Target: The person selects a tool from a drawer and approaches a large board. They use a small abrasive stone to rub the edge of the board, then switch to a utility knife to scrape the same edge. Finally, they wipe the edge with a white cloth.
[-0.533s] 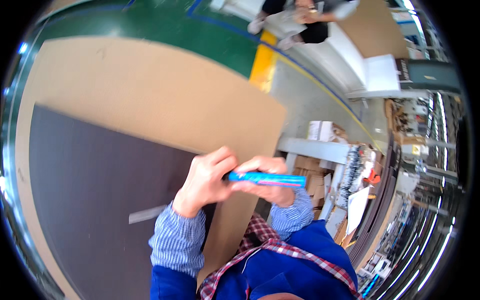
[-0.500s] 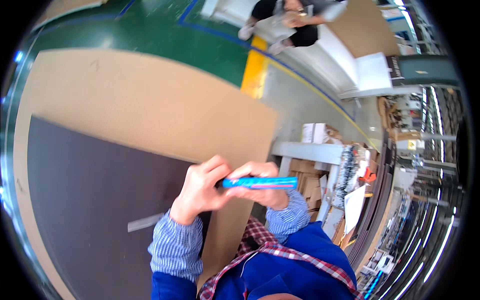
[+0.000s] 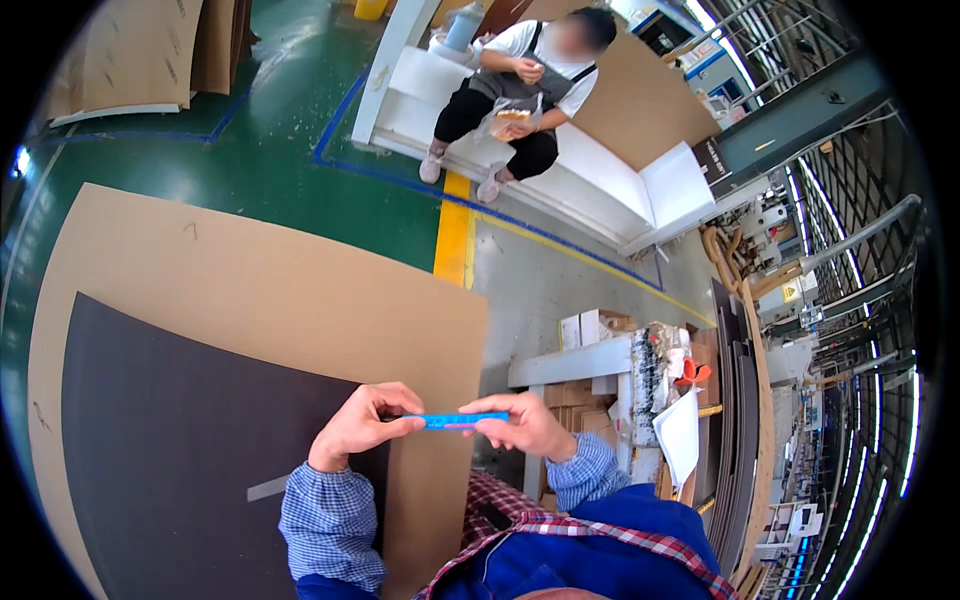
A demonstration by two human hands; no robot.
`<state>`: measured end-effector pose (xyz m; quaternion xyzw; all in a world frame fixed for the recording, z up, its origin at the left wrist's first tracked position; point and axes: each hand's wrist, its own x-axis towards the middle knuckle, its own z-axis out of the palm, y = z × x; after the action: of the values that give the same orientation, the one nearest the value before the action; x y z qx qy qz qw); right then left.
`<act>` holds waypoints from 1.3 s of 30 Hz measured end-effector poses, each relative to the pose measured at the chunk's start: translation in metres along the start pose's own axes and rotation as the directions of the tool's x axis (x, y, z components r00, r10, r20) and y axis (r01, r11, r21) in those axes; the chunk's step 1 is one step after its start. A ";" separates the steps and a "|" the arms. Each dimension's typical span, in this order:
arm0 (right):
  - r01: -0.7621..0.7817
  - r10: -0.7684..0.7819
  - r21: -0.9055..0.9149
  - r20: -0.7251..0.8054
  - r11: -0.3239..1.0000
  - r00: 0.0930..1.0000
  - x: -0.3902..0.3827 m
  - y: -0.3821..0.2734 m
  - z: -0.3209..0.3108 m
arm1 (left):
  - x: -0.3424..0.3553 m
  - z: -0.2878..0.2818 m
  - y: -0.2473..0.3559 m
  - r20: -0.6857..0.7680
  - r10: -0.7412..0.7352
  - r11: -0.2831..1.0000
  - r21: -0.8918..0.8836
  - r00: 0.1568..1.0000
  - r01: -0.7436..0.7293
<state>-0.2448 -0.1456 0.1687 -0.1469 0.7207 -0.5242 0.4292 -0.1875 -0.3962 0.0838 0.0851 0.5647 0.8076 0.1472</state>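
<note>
The thin bright blue plastic stick (image 3: pixel 462 421) sat a bit tilted half a moment ago, and now it lies flat and level between both hands, so the pinch looks steadier. The left hand (image 3: pixel 362 425) has its grip clenched on the stick's left end and the right hand (image 3: pixel 527 424) pinches the right end, both wrists bent in close to the chest in striped blue sleeves. Under the grip lie a big brown cardboard sheet (image 3: pixel 290 290) and a dark grey board (image 3: pixel 180 440).
</note>
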 end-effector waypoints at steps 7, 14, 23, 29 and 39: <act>0.228 -0.336 -0.449 -0.178 0.864 0.925 -0.101 0.042 0.032 | 0.013 0.094 -0.001 0.098 -0.087 0.962 0.268 0.991 0.058; 0.245 -0.435 -0.524 -0.276 0.816 0.857 -0.256 0.095 0.045 | -0.049 0.247 -0.019 0.132 -0.296 0.953 -0.030 0.946 0.303; 0.341 -0.476 -0.433 -0.255 0.834 0.841 -0.349 0.119 0.048 | -0.097 0.334 -0.009 0.049 -0.298 0.947 0.139 0.953 0.289; 0.429 -0.557 -0.456 -0.191 0.779 0.808 -0.326 0.132 0.047 | -0.110 0.335 -0.024 -0.417 -0.074 0.997 -0.049 0.906 0.059; 0.183 -0.255 -0.673 -0.009 0.717 0.967 -0.341 0.155 -0.028 | -0.099 0.369 -0.101 -0.385 -0.370 0.929 -0.173 0.846 0.327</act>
<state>-0.0295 0.1609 0.1926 -0.3482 0.8582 -0.2857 0.2462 0.0321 -0.0699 0.1207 -0.1981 0.5473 0.7945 0.1735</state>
